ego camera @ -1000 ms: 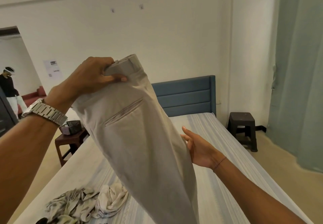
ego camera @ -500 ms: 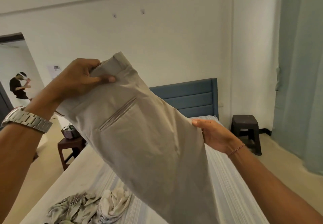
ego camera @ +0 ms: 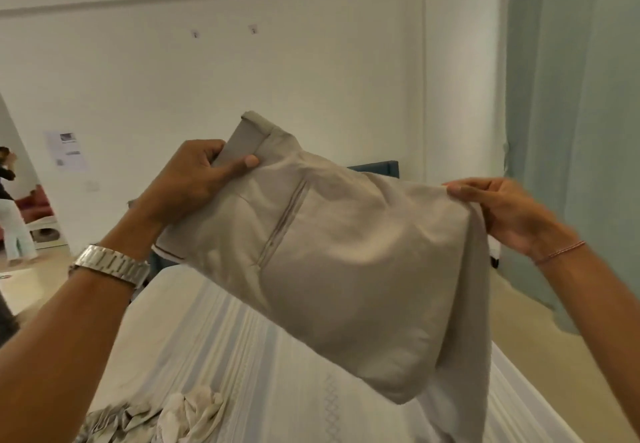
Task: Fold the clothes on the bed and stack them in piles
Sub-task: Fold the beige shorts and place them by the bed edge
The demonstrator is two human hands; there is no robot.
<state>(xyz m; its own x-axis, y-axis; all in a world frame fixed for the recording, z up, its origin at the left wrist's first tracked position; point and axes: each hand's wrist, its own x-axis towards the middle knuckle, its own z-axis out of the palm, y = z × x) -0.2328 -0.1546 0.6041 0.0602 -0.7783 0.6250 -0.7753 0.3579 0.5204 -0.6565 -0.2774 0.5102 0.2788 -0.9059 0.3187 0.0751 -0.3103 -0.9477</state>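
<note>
Beige trousers (ego camera: pixel 332 269) look soft, light, floppy; left hand (ego camera: pixel 194 179) grips waistband, right hand (ego camera: pixel 498 210) pinches the fold edge — good holds.

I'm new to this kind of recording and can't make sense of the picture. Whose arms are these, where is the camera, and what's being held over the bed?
There is no machine here. The camera sits on a person's head, looking forward and down, so the arms are their own. The left hand, above a metal watch, grips the waistband of beige trousers. The right hand pinches the fabric further along, holding the trousers up over the striped bed. A crumpled heap of clothes lies on the bed below.
</note>
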